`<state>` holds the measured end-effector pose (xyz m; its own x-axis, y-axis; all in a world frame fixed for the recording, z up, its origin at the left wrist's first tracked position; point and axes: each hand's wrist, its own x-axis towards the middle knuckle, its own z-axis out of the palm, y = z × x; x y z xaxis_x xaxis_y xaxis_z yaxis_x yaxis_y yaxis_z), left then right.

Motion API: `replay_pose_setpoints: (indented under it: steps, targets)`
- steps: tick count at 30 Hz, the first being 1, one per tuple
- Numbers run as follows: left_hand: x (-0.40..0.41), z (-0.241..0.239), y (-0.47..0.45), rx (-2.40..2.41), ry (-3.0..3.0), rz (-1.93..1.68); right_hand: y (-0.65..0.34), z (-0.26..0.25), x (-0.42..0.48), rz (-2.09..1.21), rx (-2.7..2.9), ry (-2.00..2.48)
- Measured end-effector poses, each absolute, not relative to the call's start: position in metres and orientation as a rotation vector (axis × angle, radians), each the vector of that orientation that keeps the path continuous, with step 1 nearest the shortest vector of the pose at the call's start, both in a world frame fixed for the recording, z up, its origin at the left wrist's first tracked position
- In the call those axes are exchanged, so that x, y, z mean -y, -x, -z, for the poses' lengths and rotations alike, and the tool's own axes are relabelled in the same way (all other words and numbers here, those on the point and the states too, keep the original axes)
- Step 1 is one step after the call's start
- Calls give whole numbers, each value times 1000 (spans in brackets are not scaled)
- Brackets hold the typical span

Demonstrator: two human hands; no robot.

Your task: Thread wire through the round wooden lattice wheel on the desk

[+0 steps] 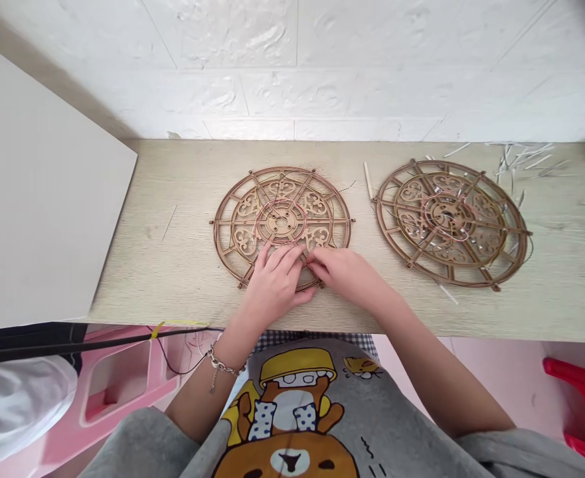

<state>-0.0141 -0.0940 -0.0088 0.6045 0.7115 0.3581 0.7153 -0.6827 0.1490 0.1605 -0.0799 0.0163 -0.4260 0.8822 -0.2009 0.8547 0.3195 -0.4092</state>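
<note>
A round brown openwork frame (281, 189) with spokes and scroll patterns lies flat on the wooden tabletop (172, 285). Thin red, yellow and dark wires run around its hub and ring. My left hand (275, 282) rests on the near part of this frame, fingers stretched over the spokes and thumb by the near rim. Beside it, my right hand (344, 272) has thumb and forefinger pinched together at the frame's near right part. What the pinch holds is too small to make out.
A second wired brown frame (451, 262) lies at the right, seemingly stacked. White strips (526, 158) are scattered at the back right, and a white stick (368, 179) lies between the frames. A white panel (43, 192) stands left. Below are a pink stool (117, 382) and black cable (97, 344).
</note>
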Motion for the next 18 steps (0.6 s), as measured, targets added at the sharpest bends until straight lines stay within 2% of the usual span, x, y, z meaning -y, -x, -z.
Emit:
replay_pose_setpoints:
  steps: [9,13,18]
  targets:
    - [91,12,14,1196,2831,716,-154,-33,77,-483,2763,1629]
    - [92,15,15,1142,2801,791,-153,-45,65,-351,3035,1383]
    - [92,20,15,1113,2743,866,-160,-45,53,-101,3231,819]
